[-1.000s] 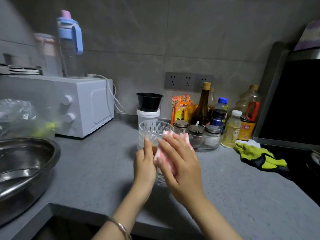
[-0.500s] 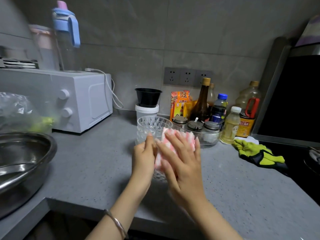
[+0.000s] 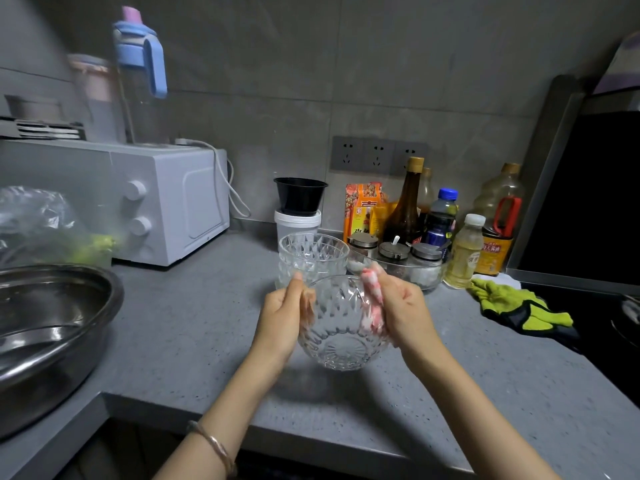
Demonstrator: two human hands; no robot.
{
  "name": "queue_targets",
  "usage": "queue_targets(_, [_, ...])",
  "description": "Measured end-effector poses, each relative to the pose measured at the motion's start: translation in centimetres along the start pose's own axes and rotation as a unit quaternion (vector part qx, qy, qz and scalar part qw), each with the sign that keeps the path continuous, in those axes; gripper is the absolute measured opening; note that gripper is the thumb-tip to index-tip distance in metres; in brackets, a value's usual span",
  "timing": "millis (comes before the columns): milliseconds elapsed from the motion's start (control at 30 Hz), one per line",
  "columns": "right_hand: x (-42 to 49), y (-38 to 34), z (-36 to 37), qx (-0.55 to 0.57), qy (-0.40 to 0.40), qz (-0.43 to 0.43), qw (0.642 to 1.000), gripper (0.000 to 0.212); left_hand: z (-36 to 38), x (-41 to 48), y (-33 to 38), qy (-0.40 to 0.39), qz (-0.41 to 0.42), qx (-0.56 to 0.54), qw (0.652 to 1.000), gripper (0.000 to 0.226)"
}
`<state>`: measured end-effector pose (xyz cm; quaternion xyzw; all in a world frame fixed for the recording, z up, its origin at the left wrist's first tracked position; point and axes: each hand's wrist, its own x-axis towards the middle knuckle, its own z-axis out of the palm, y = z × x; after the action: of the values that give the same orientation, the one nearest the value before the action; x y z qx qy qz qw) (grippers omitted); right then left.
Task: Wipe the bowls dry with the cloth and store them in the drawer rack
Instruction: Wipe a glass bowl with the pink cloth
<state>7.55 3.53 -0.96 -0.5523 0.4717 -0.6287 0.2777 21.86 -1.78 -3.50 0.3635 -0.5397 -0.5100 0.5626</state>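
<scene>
Surface: a grey speckled counter runs along a wall of large grey tiles; the light is dim.
Landmark: a white oven stands at the back left of the counter, its cord looping down its right side.
On top of the oven: a clear jug with a blue lid.
Left of the oven: a crumpled plastic bag, and in front of that a big steel basin.
Right of the oven: a black tub sits on a white tub; further right there is a crowd of sauce bottles under a socket strip, then a green glove lying flat.
Stacked bowls: clear cut glass, nested upright on the counter, right of the oven and in front of the tubs.
Held bowl: the same faceted glass with a star-cut base, lifted off the counter to the front right of the oven, just in front of the stack, with its shadow below.
Cloth: pink and white, bunched over the held bowl's right rim.
Left hand: clamped on the bowl's left rim, thumb on top; a bracelet is on the wrist.
Right hand: pinches the cloth against the glass.
Hands: apart, with the bowl between them.
</scene>
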Motion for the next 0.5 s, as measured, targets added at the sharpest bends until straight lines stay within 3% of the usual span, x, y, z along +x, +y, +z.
queue_targets(133, [-0.5, -1.6, 0.5, -0.047, -0.038, -0.044, 0.997, 0.051, 0.4, -0.7, 1.9, -0.059, 0.135, 0.137, 0.979, 0.054])
queue_targets(267, [-1.5, -0.9, 1.6, -0.085, -0.018, -0.115, 0.990, 0.048, 0.8, -1.2, 1.9, -0.022, 0.227, 0.186, 0.956, 0.063])
queue_targets(367, [-2.4, 0.4, 2.1, -0.137, 0.025, -0.221, 0.965, 0.034, 0.8, -1.0, 1.8, 0.017, 0.179, 0.098, 0.979, 0.065])
queue_targets(500, [-4.1, 2.1, 2.7, -0.260, 0.005, -0.332, 0.907, 0.044, 0.9, 0.0, 1.6, 0.113, 0.064, -0.034, 0.991, 0.055])
